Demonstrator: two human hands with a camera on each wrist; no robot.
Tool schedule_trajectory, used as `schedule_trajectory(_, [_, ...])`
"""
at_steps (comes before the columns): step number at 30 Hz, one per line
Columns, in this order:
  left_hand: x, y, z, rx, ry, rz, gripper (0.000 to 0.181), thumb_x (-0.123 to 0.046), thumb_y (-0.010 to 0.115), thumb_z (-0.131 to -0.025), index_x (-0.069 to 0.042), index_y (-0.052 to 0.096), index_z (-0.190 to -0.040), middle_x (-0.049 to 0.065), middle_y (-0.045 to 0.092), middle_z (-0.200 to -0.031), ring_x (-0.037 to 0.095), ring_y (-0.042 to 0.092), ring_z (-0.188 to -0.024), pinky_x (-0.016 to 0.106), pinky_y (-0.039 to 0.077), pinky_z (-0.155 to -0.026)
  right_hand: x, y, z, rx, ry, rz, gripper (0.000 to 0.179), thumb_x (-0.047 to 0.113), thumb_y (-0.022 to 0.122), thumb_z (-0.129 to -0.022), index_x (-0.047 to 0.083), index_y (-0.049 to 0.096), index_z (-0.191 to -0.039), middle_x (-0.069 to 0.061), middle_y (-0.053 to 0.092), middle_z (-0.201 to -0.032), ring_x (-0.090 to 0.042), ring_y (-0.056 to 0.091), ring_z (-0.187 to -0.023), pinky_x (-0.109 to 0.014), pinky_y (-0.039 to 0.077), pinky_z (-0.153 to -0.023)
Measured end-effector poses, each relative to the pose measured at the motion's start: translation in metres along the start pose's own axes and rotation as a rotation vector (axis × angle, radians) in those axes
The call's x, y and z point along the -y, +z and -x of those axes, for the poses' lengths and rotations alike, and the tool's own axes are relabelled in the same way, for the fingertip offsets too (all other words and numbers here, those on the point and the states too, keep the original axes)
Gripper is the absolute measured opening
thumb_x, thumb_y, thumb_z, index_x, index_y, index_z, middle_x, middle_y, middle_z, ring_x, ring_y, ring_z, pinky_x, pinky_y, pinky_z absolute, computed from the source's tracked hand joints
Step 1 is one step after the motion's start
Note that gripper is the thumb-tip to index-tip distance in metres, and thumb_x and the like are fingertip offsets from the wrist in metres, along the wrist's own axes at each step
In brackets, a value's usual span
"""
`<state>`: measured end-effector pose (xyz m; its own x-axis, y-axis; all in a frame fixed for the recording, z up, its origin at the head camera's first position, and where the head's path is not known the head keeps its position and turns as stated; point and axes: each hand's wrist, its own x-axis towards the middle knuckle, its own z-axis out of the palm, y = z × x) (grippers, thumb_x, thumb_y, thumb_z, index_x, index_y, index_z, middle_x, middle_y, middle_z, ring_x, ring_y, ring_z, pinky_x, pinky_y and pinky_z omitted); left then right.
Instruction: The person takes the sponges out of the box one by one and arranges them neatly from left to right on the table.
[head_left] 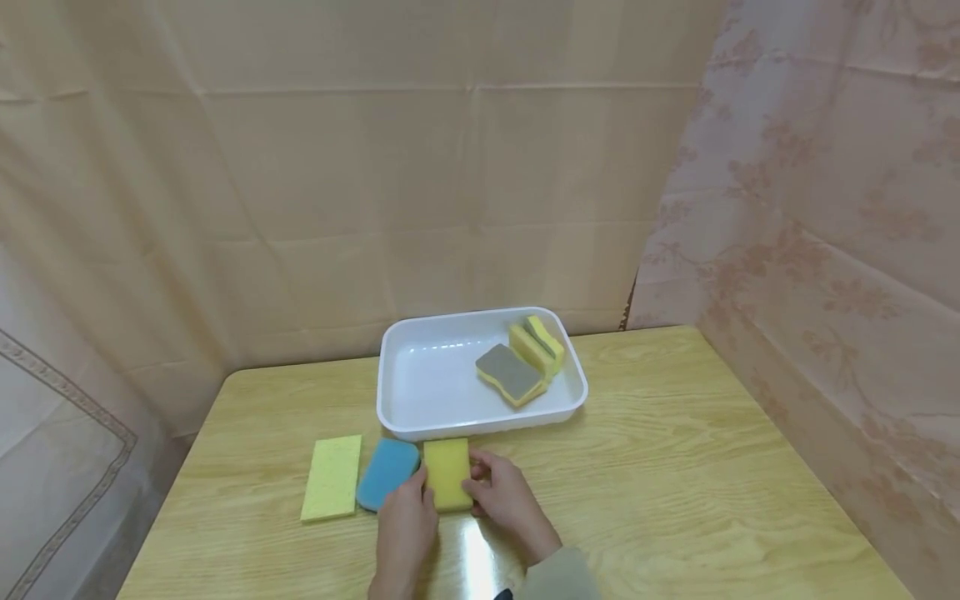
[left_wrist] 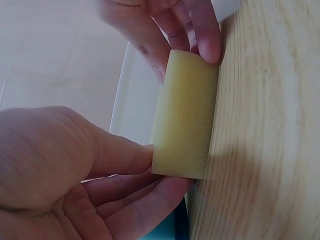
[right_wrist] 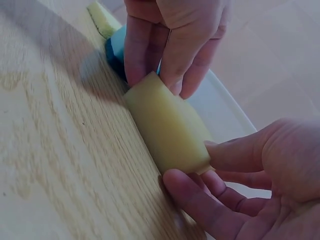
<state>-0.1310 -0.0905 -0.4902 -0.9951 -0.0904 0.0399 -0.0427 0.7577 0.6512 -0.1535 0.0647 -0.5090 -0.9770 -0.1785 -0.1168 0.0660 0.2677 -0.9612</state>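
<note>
- You could nudge the blue sponge [head_left: 389,471], just in front of the white tray [head_left: 442,383] at its near left corner, because your left hand [head_left: 407,521] works right against it.
- If you squeeze unevenly, the yellow sponge [head_left: 447,471] may buckle or twist out, since it looks like soft foam held only by its edges.
- Carried low towards the tray, it would likely catch the near wall and push the tray back along the desk [head_left: 675,467].
- Dropped at the tray's right end, it could topple the grey-topped sponge [head_left: 512,371] and the ones beside it, which lean and overlap.
- The yellow sponge is just in front of the tray's near wall, between your two hands; whether its underside fully rests on the desk, you can't tell.
- Your left fingers pinch its left edge, thumb above and the others lower down.
- Your right hand [head_left: 510,500] pinches the opposite edge, thumb near the upper edge, a fingertip at the lower corner.
</note>
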Motion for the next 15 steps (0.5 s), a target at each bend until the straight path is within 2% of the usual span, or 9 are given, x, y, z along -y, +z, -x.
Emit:
schedule_trajectory(8, [0.0019, 0.0008, 0.0016, -0.028, 0.029, 0.003, 0.031, 0.007, 0.066, -0.089, 0.014, 0.066, -0.119, 0.030, 0.068, -0.114, 0.045, 0.067, -0.104, 0.056, 0.055, -0.089, 0.0024, 0.0022, -0.0014, -0.006, -0.015, 0.064, 0.053, -0.008, 0.065, -0.091, -0.012, 0.049, -0.142, -0.009, 0.058, -0.097, -0.017, 0.061, -0.064, -0.027, 0.056, -0.051])
schedule_trajectory(11, [0.0013, 0.0005, 0.0012, -0.022, 0.013, 0.005, 0.031, 0.007, 0.066, -0.089, 0.014, 0.066, -0.119, 0.030, 0.068, -0.114, 0.045, 0.067, -0.105, 0.057, 0.055, -0.089, 0.0015, 0.0022, -0.0025, -0.011, -0.014, 0.073, 0.053, -0.007, 0.066, -0.091, -0.011, 0.050, -0.141, -0.009, 0.059, -0.096, -0.015, 0.059, -0.062, -0.027, 0.056, -0.050])
schedule_trajectory(15, [-0.0009, -0.0002, -0.0015, 0.014, -0.040, -0.002, 0.031, 0.006, 0.066, -0.091, 0.013, 0.065, -0.121, 0.029, 0.067, -0.117, 0.044, 0.066, -0.109, 0.057, 0.054, -0.091, -0.0002, 0.0023, -0.0035, -0.018, -0.005, 0.074, 0.051, -0.007, 0.067, -0.091, -0.010, 0.052, -0.140, -0.008, 0.059, -0.095, -0.015, 0.059, -0.060, -0.028, 0.057, -0.050])
